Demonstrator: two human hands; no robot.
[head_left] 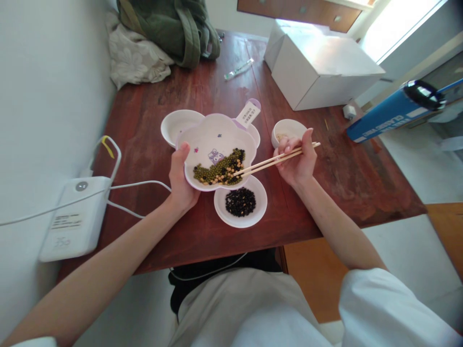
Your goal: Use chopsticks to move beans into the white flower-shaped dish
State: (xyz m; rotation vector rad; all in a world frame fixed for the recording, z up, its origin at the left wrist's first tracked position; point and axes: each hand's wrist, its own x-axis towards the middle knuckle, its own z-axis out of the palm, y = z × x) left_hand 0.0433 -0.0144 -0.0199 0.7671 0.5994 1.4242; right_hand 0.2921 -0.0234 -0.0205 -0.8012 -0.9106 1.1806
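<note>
My left hand [181,178] grips the left rim of a white and lilac flower-shaped bowl [202,132], which is tilted toward me. Mixed beans [220,168], green, black and tan, have gathered along its near side. My right hand [298,161] is closed around a pair of wooden chopsticks [271,161], whose tips reach the beans at the right. Just below the bowl stands a round white dish [260,207] of black beans [240,202]. Another white dish [171,127] is partly hidden behind the bowl on the left. Beyond my right hand sits a small white bowl [291,126] with pale contents.
A white power bank [77,217] with cables lies at the left by the wall. At the back are a green bag [162,29], patterned cloth [133,53], a clear packet [238,70] and a white box [318,62]. A blue bottle [390,113] is at the right.
</note>
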